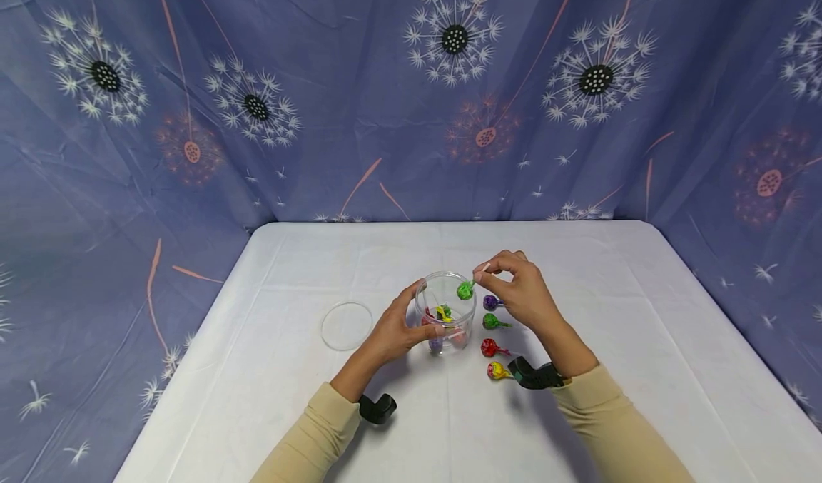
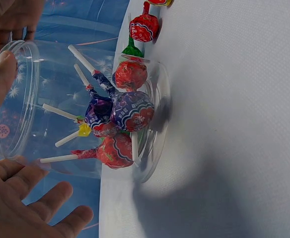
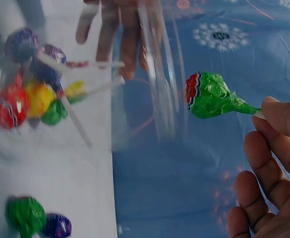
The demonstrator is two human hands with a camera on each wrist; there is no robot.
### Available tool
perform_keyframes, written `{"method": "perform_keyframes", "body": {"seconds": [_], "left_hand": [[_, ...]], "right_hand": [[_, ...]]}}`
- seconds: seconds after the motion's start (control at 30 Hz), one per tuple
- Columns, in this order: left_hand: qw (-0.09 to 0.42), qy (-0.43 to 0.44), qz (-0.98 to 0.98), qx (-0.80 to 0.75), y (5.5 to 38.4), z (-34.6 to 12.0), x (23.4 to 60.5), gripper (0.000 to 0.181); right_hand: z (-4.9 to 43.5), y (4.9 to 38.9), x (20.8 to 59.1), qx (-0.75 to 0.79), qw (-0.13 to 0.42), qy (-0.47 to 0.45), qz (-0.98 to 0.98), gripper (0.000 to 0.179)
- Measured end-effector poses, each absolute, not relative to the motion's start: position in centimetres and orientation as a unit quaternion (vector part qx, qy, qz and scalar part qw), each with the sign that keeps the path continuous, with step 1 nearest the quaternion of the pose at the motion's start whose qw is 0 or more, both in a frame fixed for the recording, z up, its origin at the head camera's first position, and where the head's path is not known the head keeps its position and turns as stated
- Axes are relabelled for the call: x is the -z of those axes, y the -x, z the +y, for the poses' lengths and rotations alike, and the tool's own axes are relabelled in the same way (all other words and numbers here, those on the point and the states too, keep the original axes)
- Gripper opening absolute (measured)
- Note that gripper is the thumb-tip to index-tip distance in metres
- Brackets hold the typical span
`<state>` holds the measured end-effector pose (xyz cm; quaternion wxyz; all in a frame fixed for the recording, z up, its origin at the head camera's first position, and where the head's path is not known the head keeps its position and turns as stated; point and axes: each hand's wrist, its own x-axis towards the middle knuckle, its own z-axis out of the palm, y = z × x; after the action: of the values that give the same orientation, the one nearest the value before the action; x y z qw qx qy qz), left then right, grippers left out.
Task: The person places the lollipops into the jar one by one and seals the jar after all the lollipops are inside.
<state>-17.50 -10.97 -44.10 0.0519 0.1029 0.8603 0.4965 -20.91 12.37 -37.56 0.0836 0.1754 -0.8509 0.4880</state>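
My left hand (image 1: 394, 334) holds a clear plastic jar (image 1: 473, 317) upright on the table, thumb and fingers at either side near its rim. Inside lie several wrapped lollipops, among them a purple one (image 2: 133, 111), a red one (image 2: 115, 150) and a yellow one (image 3: 39, 100), sticks pointing various ways. At the jar's open mouth, my right hand (image 1: 525, 292) pinches the white stick of a green lollipop (image 3: 212, 96) between thumb and forefinger. Its wrapped head faces the opening, and the other fingers curl loosely.
Right of the jar, loose lollipops stand in a column: purple (image 1: 491, 302), green (image 1: 494, 321), red (image 1: 490, 348) and yellow (image 1: 496, 370). A clear round lid (image 1: 324, 329) lies to the left on the white-covered table (image 1: 282, 283). Behind hangs a blue dandelion-print curtain (image 1: 359, 62).
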Motion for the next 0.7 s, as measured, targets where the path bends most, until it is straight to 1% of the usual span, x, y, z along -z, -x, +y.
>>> {"method": "perform_keyframes", "body": {"seconds": [0.13,0.23,0.7], "left_hand": [[0.051,-0.106,0.857,-0.502,17.4,-11.0,44.0,0.09],[0.053,-0.106,0.855,-0.505,17.4,-11.0,44.0,0.09],[0.055,-0.11,0.858,-0.498,17.6,-11.1,44.3,0.09]], "right_hand": [[11.1,21.0,37.9,-0.481,0.075,-0.197,-0.851,0.011],[10.3,21.2,38.3,-0.473,0.075,-0.212,-0.852,0.008],[7.6,21.6,39.8,-0.388,0.103,-0.254,-0.88,0.005]]}}
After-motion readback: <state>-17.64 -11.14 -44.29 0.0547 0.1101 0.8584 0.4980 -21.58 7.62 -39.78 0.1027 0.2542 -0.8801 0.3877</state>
